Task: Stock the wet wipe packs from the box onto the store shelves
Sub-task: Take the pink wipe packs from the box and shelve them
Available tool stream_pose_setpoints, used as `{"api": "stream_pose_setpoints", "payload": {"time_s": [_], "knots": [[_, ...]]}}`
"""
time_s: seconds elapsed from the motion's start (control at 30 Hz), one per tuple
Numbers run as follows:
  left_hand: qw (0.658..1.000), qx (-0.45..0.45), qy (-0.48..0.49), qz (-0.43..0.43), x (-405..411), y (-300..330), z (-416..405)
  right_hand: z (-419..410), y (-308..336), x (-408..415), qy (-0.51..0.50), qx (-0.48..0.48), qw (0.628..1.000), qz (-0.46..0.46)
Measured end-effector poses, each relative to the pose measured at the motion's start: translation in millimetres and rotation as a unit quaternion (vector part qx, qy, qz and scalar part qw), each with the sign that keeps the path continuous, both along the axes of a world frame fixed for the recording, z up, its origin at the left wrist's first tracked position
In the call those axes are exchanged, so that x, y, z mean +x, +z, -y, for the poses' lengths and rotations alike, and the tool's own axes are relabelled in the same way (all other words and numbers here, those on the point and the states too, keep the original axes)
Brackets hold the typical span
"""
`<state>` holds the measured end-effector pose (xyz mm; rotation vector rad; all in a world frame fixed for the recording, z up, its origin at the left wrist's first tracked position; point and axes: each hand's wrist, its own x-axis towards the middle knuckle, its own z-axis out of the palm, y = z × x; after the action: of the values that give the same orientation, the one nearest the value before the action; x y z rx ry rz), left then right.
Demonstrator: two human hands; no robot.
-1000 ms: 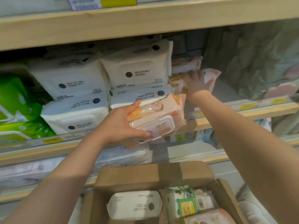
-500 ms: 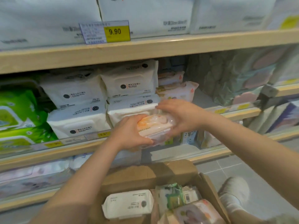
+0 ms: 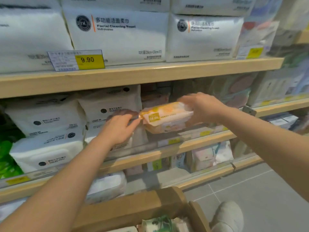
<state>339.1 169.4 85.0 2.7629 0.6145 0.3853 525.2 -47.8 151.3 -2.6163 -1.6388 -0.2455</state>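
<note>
An orange-and-white wet wipe pack (image 3: 165, 116) hangs level over the middle shelf (image 3: 205, 138), in the gap right of the white packs. My right hand (image 3: 204, 108) grips its right end from above. My left hand (image 3: 120, 128) has its fingers spread, with the fingertips at the pack's left end. Under my arms at the bottom edge is the cardboard box (image 3: 133, 208), with a green-printed pack (image 3: 160, 223) showing inside. Behind the held pack the shelf is dim and blurred.
White wipe packs (image 3: 48, 131) stand stacked on the middle shelf's left, green packs (image 3: 6, 158) beyond them. Large white towel packs (image 3: 120, 36) and a 9.90 price tag (image 3: 90, 60) fill the upper shelf. My shoe (image 3: 229, 215) is on the grey floor at right.
The orange pack went from my left hand's grip to my right hand and rose up and right into the shelf gap. My left hand opened. The view tilted upward.
</note>
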Motion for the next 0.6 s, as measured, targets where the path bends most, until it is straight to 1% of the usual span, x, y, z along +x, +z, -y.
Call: {"api": "stream_pose_setpoints", "payload": {"time_s": [0.07, 0.1, 0.17, 0.2, 0.27, 0.33, 0.37, 0.43, 0.47, 0.53, 0.6], "knots": [[0.998, -0.019, 0.015, -0.056, 5.2, -18.7, -4.3, -21.2, 3.1, 9.8, -0.031, -0.033, 0.999, 0.021], [0.997, -0.007, 0.022, -0.07, 5.8, -29.3, -3.0, -33.0, -1.2, 13.0, -0.047, -0.062, 0.997, 0.023], [0.994, 0.074, 0.043, -0.063, 6.2, -45.2, 2.0, -53.8, -23.1, 25.1, -0.074, -0.103, 0.992, -0.028], [0.991, 0.111, 0.049, -0.054, 5.7, -48.0, 4.6, -63.0, -40.7, 35.3, -0.068, -0.103, 0.99, -0.068], [0.989, 0.132, 0.05, -0.052, 6.4, -50.3, 3.7, -73.2, -73.8, 52.1, -0.018, -0.099, 0.988, -0.118], [0.989, 0.128, 0.049, -0.05, 7.5, -49.9, 1.7, -71.0, -93.3, 62.3, 0.023, -0.043, 0.988, -0.146], [0.99, 0.127, 0.049, -0.047, 7.5, -49.8, 2.2, -65.2, -99.5, 63.6, 0.023, -0.002, 0.987, -0.162], [0.989, 0.138, 0.049, -0.032, 6.7, -52.6, 3.4, -52.6, -109.6, 62.4, -0.017, 0.104, 0.975, -0.197], [0.988, 0.144, 0.05, -0.025, 6.3, -53.8, 3.6, -47.4, -114.0, 61.8, -0.049, 0.16, 0.959, -0.229], [0.988, 0.146, 0.048, -0.02, 6.0, -55.5, 2.3, -42.9, -122.0, 59.7, -0.089, 0.233, 0.91, -0.33], [0.988, 0.147, 0.045, -0.018, 7.3, -56.3, 1.1, -46.9, -125.8, 59.3, -0.085, 0.294, 0.835, -0.457]]}}
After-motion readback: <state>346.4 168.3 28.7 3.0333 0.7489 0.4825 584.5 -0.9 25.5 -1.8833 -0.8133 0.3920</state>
